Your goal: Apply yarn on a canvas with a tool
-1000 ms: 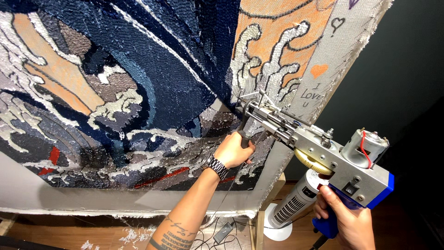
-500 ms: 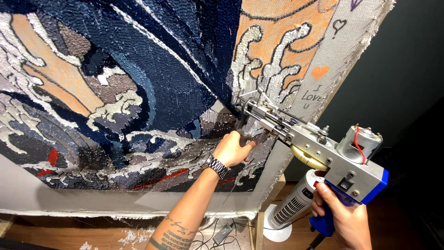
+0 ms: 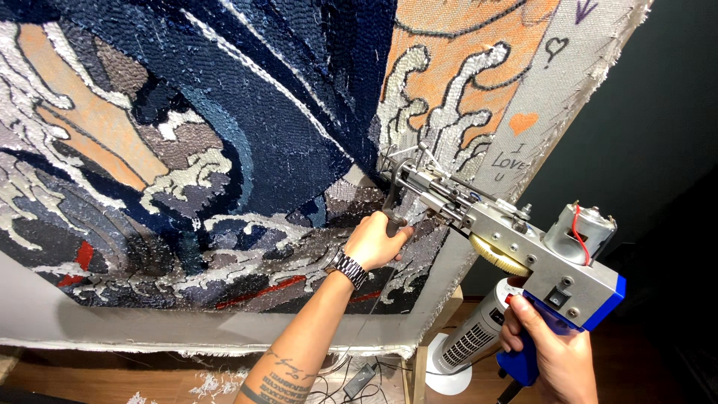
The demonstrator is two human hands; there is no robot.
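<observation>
Now gun (image 3: 516, 251) sits slightly lower along rug (image 3: 224, 150) right edge than second ago, needle on cloth near lower right corner. Left hand (image 3: 378, 241) clamped on front handle; right hand (image 3: 550, 352) wrapped round blue grip. Tufting ongoing.

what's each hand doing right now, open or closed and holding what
Left hand: closed around the front handle of the tufting gun.
Right hand: closed on the gun's blue grip.
</observation>
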